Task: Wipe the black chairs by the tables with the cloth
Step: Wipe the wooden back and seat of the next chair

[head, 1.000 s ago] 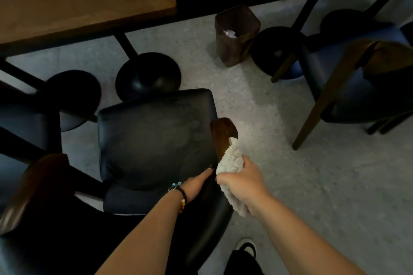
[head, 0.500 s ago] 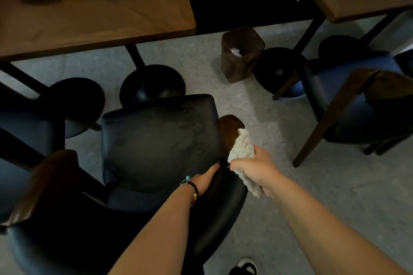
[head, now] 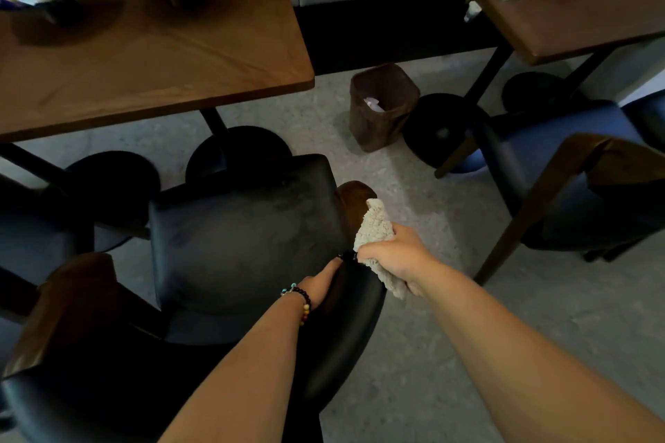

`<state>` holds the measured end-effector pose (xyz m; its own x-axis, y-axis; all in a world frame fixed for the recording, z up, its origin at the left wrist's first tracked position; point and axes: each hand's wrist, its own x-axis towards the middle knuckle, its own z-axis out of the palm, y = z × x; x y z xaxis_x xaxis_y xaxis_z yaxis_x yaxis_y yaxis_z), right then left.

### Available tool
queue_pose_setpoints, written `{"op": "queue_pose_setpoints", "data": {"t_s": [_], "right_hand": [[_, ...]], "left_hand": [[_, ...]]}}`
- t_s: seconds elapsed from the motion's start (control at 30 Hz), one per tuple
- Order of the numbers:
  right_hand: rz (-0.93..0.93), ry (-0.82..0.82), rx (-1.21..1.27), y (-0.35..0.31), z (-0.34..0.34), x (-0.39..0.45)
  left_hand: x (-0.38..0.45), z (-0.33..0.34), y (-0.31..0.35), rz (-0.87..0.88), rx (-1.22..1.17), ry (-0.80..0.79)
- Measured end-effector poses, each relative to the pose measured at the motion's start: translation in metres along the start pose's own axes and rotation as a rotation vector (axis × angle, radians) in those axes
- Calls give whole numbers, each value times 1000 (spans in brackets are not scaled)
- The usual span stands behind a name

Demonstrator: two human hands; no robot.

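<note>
Brown bin [head: 381,108] on floor at 1 o'clock from black chair [head: 244,237]; wooden table [head: 144,57] at 12, second chair [head: 575,191] at 3. Cloth [head: 374,227] on chair's wooden armrest [head: 354,201], right edge of seat. Right hand [head: 396,255] grips cloth, fingers curled. Left hand [head: 320,284] rests on backrest top; grip unclear.

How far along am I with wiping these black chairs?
Nothing shows as finished; no wiped area can be told apart. In hand: your right hand grips the cloth against the wooden armrest tip of the near chair, while your left hand rests on its backrest edge. Probably left: that chair's seat, the chair on the right and the one at the left edge.
</note>
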<state>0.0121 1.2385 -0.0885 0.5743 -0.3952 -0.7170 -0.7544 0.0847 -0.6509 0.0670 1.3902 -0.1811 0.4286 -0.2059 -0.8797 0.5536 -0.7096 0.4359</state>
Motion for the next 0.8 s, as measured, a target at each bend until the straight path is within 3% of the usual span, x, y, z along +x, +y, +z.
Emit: {"op": "queue_pose_setpoints", "data": {"t_s": [0.3,0.47,0.7,0.8], "right_hand": [[44,42,-25,-2,8,13],[17,121,-76,-5,11,11],[-256,432,-377,-20,17,-26],[-417,472,-403,-35,25,-56]], "left_hand": [[17,-10,-1,-97,-1,-43],[9,-22,6,59,24,-16],[-31,-75,32,229,61,7],[-59,-102,32,333,72,54]]}}
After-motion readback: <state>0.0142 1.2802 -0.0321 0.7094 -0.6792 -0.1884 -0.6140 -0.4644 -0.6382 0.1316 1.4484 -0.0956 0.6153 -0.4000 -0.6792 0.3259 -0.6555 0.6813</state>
